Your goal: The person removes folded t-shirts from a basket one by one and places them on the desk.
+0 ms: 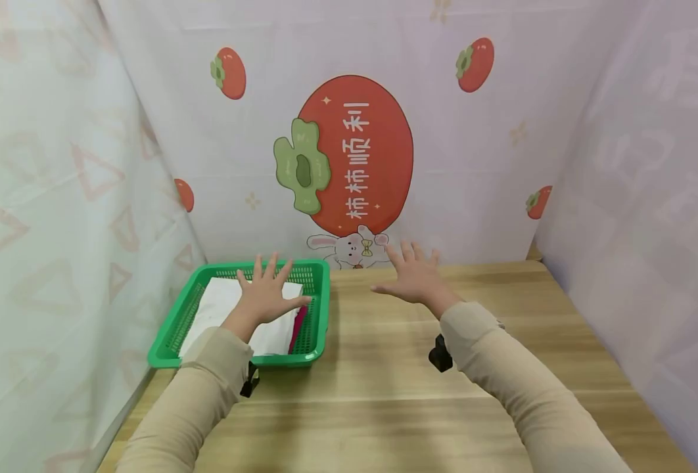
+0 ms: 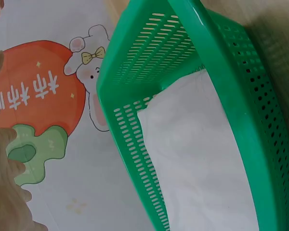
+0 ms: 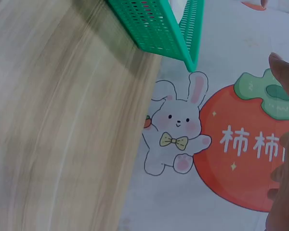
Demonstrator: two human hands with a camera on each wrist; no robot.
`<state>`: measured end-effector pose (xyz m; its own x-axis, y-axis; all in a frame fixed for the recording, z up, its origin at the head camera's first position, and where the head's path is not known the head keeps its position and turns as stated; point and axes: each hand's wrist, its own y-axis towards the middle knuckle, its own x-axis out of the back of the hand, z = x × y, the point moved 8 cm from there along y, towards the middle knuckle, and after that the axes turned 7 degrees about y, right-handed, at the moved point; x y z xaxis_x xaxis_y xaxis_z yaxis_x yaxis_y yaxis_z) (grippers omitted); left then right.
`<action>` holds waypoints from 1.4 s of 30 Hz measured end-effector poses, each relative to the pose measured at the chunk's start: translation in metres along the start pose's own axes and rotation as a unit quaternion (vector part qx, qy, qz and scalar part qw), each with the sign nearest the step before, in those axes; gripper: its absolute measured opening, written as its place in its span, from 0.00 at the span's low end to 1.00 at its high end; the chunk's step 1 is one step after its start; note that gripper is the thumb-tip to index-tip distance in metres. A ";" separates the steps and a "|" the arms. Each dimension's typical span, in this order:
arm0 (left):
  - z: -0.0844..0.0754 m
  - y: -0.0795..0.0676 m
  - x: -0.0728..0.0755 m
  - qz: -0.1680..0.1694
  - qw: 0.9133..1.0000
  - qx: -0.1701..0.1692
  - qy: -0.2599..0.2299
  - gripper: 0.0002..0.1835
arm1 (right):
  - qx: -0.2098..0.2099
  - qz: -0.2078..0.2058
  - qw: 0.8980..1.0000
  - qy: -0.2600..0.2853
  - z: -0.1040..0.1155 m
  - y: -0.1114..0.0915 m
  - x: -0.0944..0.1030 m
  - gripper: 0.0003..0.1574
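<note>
My left hand (image 1: 264, 297) is raised above a green plastic basket (image 1: 324, 309) with its fingers spread, holding nothing. Inside the basket lies a folded white cloth (image 1: 215, 305), and a dark red piece (image 1: 298, 328) shows at its right edge. The left wrist view has the white cloth (image 2: 192, 154) close up, within the basket's slotted walls. To the right, my right hand (image 1: 415, 274) is held up over the table with fingers spread and nothing in it. Only part of that hand (image 3: 285, 144) shows at the edge of the right wrist view.
The wooden table (image 1: 384, 394) runs back to a white curtain (image 1: 473, 164) printed with persimmons and a rabbit. Pale curtains also hang along the left and right sides. The basket stands at the table's back left, near the left curtain (image 1: 59, 230). A dark device is strapped at each wrist.
</note>
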<state>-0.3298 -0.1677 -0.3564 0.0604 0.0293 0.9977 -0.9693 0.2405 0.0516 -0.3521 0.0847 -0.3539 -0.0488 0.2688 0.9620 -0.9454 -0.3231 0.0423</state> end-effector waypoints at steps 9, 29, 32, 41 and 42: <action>0.021 -0.009 0.001 -0.001 1.000 0.010 -0.007 0.50 | 0.028 0.008 0.999 0.020 0.031 0.003 -0.006 0.57; 0.064 -0.026 -0.008 -0.005 0.999 0.035 0.017 0.51 | 0.077 0.006 0.997 -0.005 0.072 0.013 -0.037 0.58; 0.071 -0.029 -0.010 0.001 0.999 0.041 0.011 0.51 | 0.082 0.010 0.997 0.003 0.078 0.014 -0.042 0.58; 0.089 -0.037 -0.013 0.005 0.999 0.048 -0.002 0.50 | 0.086 0.018 0.996 0.019 0.096 0.013 -0.055 0.61; 0.090 -0.039 -0.013 0.006 0.999 0.049 -0.003 0.50 | 0.087 0.020 0.996 0.019 0.098 0.014 -0.057 0.61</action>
<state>-0.3141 -0.2649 -0.3674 0.0471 0.0249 0.9986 -0.9885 0.1447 0.0430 -0.3306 -0.0238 -0.3820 -0.1016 0.2858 0.9529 -0.8720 -0.4867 0.0530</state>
